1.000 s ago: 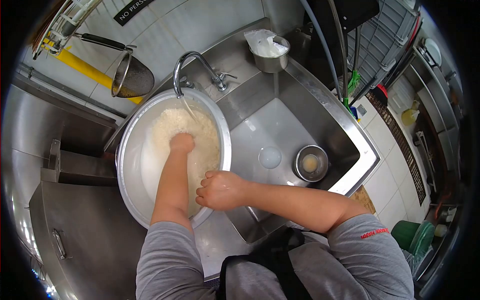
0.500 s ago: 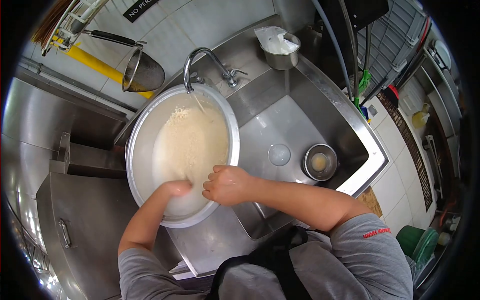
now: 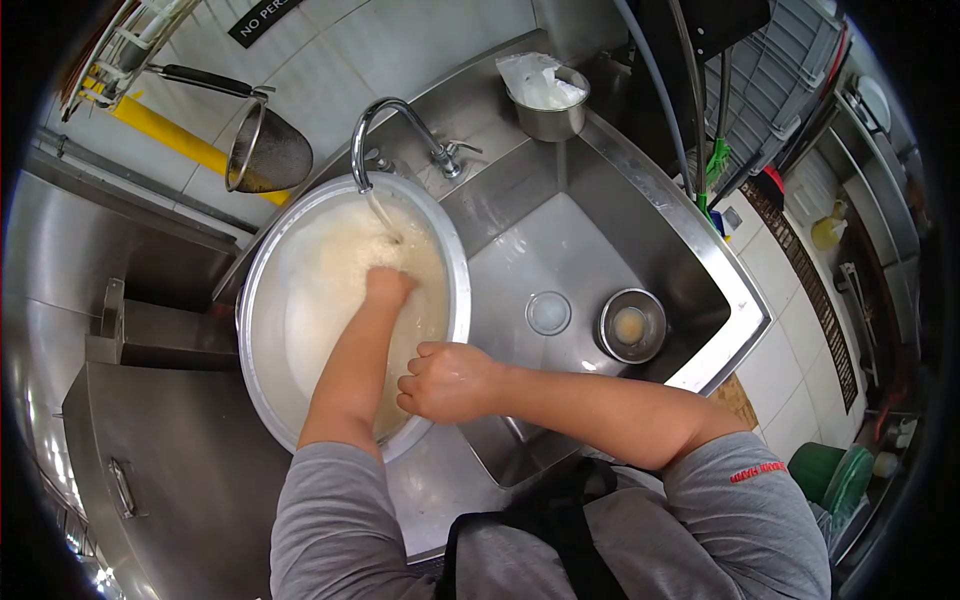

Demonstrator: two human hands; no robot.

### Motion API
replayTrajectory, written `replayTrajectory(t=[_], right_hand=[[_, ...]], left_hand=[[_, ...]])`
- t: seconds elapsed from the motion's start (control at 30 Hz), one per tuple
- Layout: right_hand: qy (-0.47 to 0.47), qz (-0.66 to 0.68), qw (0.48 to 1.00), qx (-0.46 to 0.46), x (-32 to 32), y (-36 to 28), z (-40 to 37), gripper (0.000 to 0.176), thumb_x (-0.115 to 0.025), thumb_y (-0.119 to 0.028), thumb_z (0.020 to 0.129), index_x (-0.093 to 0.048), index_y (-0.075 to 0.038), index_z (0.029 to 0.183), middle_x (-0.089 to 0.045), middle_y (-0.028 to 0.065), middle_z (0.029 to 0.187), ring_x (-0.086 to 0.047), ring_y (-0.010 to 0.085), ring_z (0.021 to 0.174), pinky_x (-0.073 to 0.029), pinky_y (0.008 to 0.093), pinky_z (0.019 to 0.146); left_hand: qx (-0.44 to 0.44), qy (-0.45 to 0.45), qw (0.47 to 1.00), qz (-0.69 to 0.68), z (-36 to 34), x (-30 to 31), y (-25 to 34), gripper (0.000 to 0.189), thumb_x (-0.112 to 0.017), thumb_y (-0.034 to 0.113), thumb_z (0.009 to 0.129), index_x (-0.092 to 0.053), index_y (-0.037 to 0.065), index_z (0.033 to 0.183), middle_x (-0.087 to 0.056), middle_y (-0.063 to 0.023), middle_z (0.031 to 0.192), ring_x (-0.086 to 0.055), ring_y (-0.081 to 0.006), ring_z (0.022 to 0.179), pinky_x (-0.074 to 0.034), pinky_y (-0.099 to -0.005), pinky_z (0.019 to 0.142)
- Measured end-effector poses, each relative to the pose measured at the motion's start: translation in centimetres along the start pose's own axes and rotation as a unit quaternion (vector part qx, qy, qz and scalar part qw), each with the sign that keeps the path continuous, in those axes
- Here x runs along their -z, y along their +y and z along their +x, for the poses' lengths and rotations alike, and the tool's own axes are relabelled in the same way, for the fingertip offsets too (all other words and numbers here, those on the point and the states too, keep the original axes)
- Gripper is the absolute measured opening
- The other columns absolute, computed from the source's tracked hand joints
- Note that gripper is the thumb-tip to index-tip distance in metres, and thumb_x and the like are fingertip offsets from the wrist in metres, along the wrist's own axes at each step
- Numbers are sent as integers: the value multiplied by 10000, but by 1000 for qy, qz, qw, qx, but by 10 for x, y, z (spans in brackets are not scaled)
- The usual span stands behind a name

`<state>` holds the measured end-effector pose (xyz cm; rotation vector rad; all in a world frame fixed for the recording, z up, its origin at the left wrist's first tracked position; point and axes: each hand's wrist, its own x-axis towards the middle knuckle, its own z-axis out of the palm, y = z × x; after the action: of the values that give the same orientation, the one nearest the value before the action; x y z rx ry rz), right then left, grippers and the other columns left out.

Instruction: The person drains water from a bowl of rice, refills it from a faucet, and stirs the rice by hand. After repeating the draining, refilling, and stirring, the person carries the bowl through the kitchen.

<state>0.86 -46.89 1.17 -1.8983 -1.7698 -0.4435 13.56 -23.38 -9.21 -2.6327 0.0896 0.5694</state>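
A large round metal pot [image 3: 256,275] holds pale grains that look like rice [image 3: 335,250] under cloudy water. My left hand [image 3: 388,287] reaches into the middle of it, with the fingers sunk in the grains and water and hidden. At the pot's near right side, my right hand [image 3: 450,383] is closed over the rim, knuckles up and fingers curled inward. A curved faucet [image 3: 358,150] runs a thin stream of water [image 3: 380,212] into the pot, just beyond my left hand.
The pot stands left of a steel sink [image 3: 570,240]. A small metal bowl [image 3: 632,326] with pale liquid sits inside the sink. Behind it, a metal container [image 3: 552,122] holds a plastic bag. A strainer [image 3: 272,150] hangs on the wall; a steel cabinet [image 3: 170,470] is at left.
My left hand has moved away from me, from the near side of the pot toward the water stream. My right hand stays at the rim. The view has shifted slightly.
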Motion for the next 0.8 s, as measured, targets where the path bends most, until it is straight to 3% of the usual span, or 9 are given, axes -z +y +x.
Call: replayTrajectory(t=[0.07,0.3,0.37,0.5,0.57,0.63,0.7,0.77,0.8], right_hand=[[-2,9,1000,3,-1,1,0,96,-599,-214,740,-629,-130,702,-597,-1,675,-632,169,712,-460,322,697],[10,-12,1000,9,-1,5,1,79,-599,-215,718,-582,-143,691,-551,-15,675,-599,153,689,-437,298,654],[-14,0,1000,7,-4,9,3,72,-600,-212,718,-603,-140,708,-565,-12,688,-607,161,704,-441,309,675],[-32,9,999,0,3,7,5,84,-611,-214,724,-660,-146,717,-620,0,714,-639,184,736,-460,339,734],[-54,-9,998,-4,4,7,7,86,-614,-219,721,-677,-160,728,-624,-4,724,-642,185,747,-458,340,747],[-44,-9,999,-2,4,9,6,60,-612,-208,712,-646,-159,704,-598,-11,708,-627,174,734,-450,329,724],[-35,-3,999,3,2,8,5,46,-610,-197,703,-614,-158,679,-571,-19,692,-611,163,722,-443,317,701],[-52,-2,999,-3,2,8,6,42,-629,-197,685,-638,-166,711,-579,-24,717,-614,161,734,-442,311,699],[-52,-1,999,1,2,8,6,42,-629,-197,685,-638,-166,711,-579,-24,717,-614,161,734,-442,311,699]], left_hand=[[36,-17,999,27,10,1,-21,376,-489,322,909,-707,111,1131,-674,-102,1192,-653,-277,1075,-520,-409,876],[195,-45,965,-168,-10,1,-83,487,-404,395,971,-667,55,1199,-585,-140,1331,-511,-313,1286,-380,-433,1086],[236,-145,946,-166,-26,-4,-102,671,-296,559,975,-481,88,1416,-347,-148,1531,-337,-290,1419,-269,-404,1156],[245,-112,935,-232,-66,-64,-142,810,-336,586,955,-221,14,1517,-437,-186,1469,-396,-320,1373,-265,-394,1149],[177,-231,897,-334,-79,-100,-164,854,-351,592,948,-59,64,1552,-387,-219,1489,-461,-313,1291,-351,-422,1071],[238,-217,848,-420,-145,-30,-108,776,-380,515,949,-141,89,1553,-451,-211,1435,-506,-310,1198,-428,-447,956],[165,-363,827,-397,-158,-26,-95,724,-474,403,897,-257,121,1527,-487,-186,1408,-530,-297,1157,-479,-444,855],[-82,-427,878,-202,-147,-55,-77,650,-525,252,831,-398,119,1455,-516,-179,1368,-537,-280,1186,-473,-393,925],[-159,-317,907,-228,-159,-49,-56,572,-534,233,850,-459,84,1396,-550,-197,1316,-544,-304,1180,-440,-427,984]])
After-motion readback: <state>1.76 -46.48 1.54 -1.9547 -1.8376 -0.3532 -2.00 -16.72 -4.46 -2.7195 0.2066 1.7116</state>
